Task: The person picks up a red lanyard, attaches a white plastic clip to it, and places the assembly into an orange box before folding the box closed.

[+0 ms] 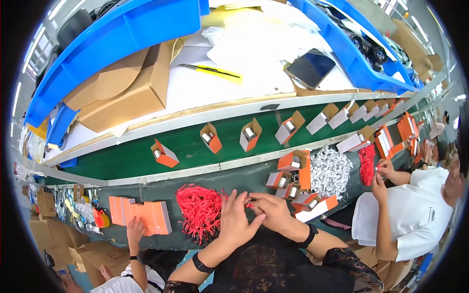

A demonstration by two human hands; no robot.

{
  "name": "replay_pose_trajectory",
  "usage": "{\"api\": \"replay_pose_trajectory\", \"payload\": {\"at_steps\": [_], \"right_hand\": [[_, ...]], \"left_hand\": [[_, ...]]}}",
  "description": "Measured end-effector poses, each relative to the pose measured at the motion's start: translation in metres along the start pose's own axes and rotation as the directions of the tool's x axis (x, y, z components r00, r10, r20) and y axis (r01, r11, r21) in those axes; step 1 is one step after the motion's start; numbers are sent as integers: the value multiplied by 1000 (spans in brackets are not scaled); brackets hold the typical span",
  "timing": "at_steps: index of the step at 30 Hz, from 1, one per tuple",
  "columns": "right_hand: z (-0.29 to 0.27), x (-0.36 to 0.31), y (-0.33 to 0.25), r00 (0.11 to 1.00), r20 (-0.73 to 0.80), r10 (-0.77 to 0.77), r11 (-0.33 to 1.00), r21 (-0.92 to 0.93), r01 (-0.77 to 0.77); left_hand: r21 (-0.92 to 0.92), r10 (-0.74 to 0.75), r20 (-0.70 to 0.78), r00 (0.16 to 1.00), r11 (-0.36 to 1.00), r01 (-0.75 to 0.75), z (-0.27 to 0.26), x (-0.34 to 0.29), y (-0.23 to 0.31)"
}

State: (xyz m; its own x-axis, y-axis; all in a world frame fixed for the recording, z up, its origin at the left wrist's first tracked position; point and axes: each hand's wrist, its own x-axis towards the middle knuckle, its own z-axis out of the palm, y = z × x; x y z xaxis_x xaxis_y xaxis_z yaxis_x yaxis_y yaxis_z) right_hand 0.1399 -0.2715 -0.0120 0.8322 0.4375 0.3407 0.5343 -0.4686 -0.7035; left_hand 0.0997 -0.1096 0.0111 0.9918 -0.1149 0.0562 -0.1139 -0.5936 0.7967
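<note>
L grip (238,222) and R grip (273,211) meet at fingertips, ctr of view, just above tabletop (244,179) edge. R grip pinching small red piece (250,205), mostly hidden by fingers; L grip right at it, fingers part. extended, can't tell if it's grasping too. Red piece is btwn the two, just R of red strip pile (198,210).

R of hands: open orange/white boxes (304,170) w/ cylindrical contents, then white pile (332,168), smaller red pile (367,165). L: orange boxes (151,218) in a row, co-worker's hand (136,228) at them. Far R: co-worker in white top (420,210), both hands up at small red item.

Beyond: green belt (188,148) w/ line of open boxes; past it, white surface w/ phone (312,68), yellow cutter (225,74), cardboard box (129,105), blue bins (132,31).
</note>
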Motion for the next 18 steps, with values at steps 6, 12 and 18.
{"api": "replay_pose_trajectory", "payload": {"at_steps": [6, 12, 18], "right_hand": [[-22, 18, 34, 954, -226, 195, 981, 63, -185], [-51, 6, 30, 872, -276, 404, 898, 304, -319], [-53, -10, 1, 940, -113, 322, 927, 237, -290]], "left_hand": [[-141, 174, 40, 984, 976, -167, 1, 83, -49], [-168, -71, -202, 977, 985, 37, 83, 196, -173], [-38, -17, -80, 997, 999, 14, 102, 233, -205]]}}
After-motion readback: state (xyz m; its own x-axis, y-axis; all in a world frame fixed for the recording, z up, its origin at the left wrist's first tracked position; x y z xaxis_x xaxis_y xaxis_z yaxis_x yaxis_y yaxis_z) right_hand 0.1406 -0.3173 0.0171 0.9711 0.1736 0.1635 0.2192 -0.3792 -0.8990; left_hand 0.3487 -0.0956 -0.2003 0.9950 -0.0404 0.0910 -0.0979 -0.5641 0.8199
